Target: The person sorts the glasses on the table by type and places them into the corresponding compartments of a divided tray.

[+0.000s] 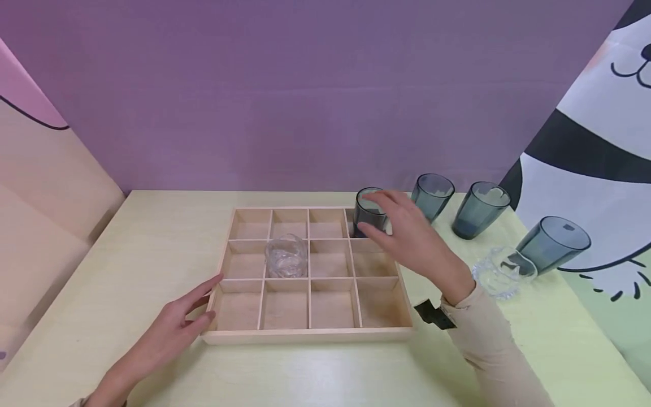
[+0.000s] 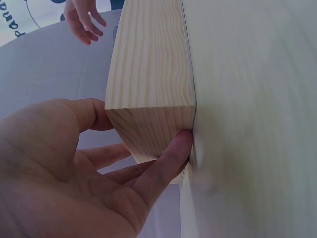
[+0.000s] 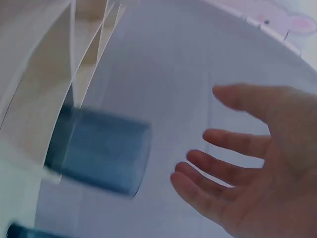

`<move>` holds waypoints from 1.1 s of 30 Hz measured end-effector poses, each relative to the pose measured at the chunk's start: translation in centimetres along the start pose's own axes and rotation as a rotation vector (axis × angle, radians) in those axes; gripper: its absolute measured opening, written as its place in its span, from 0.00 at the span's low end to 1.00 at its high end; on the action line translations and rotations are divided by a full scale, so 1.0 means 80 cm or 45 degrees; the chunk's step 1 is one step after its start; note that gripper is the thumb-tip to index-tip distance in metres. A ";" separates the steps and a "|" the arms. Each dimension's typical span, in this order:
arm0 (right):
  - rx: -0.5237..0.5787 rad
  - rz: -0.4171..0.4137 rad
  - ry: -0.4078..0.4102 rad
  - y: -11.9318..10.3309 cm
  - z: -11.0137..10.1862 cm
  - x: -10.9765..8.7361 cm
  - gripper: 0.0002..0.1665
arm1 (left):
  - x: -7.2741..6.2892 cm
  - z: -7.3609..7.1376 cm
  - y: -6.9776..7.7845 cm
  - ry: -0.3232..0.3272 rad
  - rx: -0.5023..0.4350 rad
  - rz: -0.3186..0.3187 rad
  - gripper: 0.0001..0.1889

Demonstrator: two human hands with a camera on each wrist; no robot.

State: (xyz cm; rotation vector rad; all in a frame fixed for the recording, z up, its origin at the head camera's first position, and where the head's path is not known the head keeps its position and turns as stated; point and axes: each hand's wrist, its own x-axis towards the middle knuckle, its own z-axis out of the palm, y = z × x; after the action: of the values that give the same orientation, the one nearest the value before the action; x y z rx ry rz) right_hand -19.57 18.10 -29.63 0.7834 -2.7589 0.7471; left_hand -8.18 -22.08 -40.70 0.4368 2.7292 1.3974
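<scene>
A wooden divided box (image 1: 305,337) lies on the table, its open compartments facing up. My left hand (image 1: 170,328) holds the left side near the front corner, with the thumb at the top edge and a fingertip low on the wall in the left wrist view (image 2: 148,134). A blue-grey glass tumbler (image 3: 106,151) stands upright in the back right compartment. Beside it my right hand (image 1: 417,240) is spread, thumb and fingers apart; the right wrist view shows a gap between fingertips and tumbler. A clear glass (image 1: 287,256) sits in the middle row, second compartment from the left.
Right of the box stand more blue-grey tumblers: one at the back (image 1: 432,196), one beside it (image 1: 479,212), and one nearer the right edge (image 1: 551,246). A clear scalloped glass (image 1: 500,274) is in front of that last one. A purple panel (image 1: 305,102) rises behind the table (image 1: 152,237).
</scene>
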 end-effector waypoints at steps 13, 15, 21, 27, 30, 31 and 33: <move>-0.090 0.152 0.210 0.070 -0.021 0.007 0.24 | -0.002 0.000 0.002 -0.004 -0.005 -0.034 0.31; -0.086 0.171 0.240 0.080 -0.023 0.008 0.23 | -0.001 0.000 0.002 -0.005 -0.013 -0.031 0.32; -0.076 0.191 0.341 0.112 -0.027 0.007 0.24 | 0.000 0.000 0.002 0.001 -0.019 -0.012 0.32; -0.037 0.249 0.385 0.144 -0.020 0.007 0.28 | -0.002 0.000 0.002 -0.017 -0.028 -0.029 0.31; -0.022 0.288 0.393 0.160 -0.015 0.007 0.31 | -0.002 -0.001 0.002 -0.029 -0.032 -0.048 0.31; -0.014 0.302 0.394 0.165 -0.013 0.007 0.32 | -0.001 -0.002 0.002 -0.031 -0.029 -0.049 0.31; -0.002 0.325 0.397 0.174 -0.011 0.006 0.35 | 0.000 -0.002 0.002 -0.030 -0.024 -0.046 0.31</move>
State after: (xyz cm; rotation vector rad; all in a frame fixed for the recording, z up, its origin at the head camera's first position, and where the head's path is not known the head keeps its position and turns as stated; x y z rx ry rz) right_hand -27.37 28.57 -34.58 0.2834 -2.5965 0.8314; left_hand -8.14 -22.13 -40.48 0.3984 2.6889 1.3992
